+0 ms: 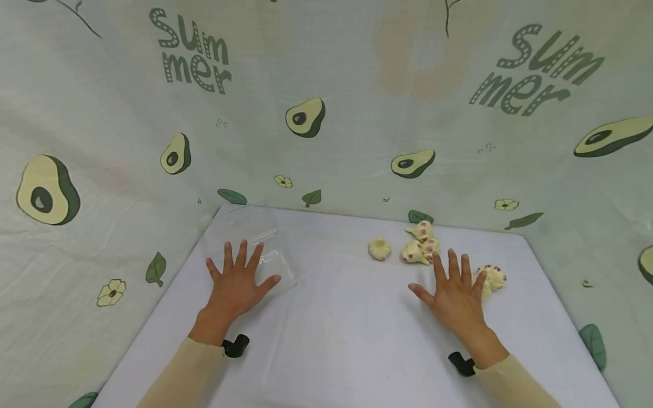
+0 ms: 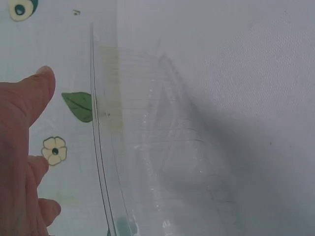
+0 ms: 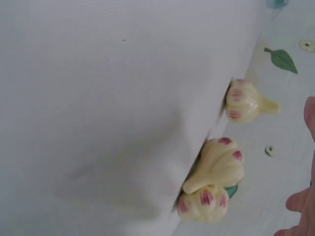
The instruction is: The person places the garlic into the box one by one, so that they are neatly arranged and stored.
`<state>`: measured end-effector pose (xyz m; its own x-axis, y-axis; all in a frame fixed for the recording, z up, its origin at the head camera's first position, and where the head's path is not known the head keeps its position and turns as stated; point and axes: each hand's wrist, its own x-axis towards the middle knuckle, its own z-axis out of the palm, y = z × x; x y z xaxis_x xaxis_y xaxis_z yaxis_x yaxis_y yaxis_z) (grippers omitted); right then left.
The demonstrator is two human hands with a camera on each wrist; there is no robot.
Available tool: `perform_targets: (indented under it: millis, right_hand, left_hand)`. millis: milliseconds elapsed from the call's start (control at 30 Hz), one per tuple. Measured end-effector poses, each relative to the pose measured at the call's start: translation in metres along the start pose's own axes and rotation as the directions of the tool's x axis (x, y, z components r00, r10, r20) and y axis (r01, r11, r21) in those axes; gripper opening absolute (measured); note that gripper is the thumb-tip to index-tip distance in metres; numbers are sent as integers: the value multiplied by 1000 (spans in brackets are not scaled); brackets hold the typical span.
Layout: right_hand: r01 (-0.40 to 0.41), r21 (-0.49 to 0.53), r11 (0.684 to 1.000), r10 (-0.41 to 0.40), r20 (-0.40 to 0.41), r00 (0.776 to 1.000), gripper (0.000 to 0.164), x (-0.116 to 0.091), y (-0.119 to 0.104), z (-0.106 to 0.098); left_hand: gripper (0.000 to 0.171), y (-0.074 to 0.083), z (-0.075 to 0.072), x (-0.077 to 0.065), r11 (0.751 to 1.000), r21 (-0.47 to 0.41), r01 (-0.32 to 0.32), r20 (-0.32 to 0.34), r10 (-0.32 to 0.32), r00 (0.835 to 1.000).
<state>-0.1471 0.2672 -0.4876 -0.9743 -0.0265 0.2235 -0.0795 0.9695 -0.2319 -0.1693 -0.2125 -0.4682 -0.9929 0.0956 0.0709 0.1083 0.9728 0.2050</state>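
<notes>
Both hands are held with their fingers straight and spread, holding nothing. My left hand (image 1: pixel 236 292) is over the near side of a clear plastic container (image 1: pixel 278 265) at the table's left; whether it touches cannot be told. The container's ribbed wall (image 2: pixel 157 142) and thin rim fill the middle of the left wrist view. My right hand (image 1: pixel 456 300) is beside several cream garlic bulbs with pink marks. A cluster of bulbs (image 1: pixel 414 252) lies beyond its fingertips, and another bulb (image 1: pixel 494 276) is right of it, with one more partly hidden behind the hand.
A lone garlic bulb (image 1: pixel 379 249) lies left of the cluster. The white table (image 1: pixel 331 340) is bounded at the back and sides by a hanging cloth (image 1: pixel 352 124) printed with avocados, leaves and flowers. Each wrist carries a small black camera (image 1: pixel 236 345).
</notes>
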Motion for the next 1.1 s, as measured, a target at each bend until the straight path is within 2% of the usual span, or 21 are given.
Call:
perform_targets:
  millis: [267,600,767,900,1100]
  right_hand:
    - [64,33,997,-63,-36,997,98,16,-26,11]
    - [165,87,982,-166,3,986,94,41,-90,30]
    - [244,113,963,-248,24,968,90,50,-134,44]
    - [297,142,944,-311,85,947,89,52,-170,56]
    - [389,200,899,-415,108,903,92,47,-203,66]
  left_hand:
    - [103,-15,-4,-10,999,-4,49,-15,-50,999]
    - [112,-31,-9,-37,988,-44,147,9,-147,989]
    - [119,-39,-3,-50,974,-100,203,20,-202,979]
    - [125,-44,5,-56,959,-161,234,47,-229,972]
    - [132,-42,17,-60,944,-216,251,101,-234,967]
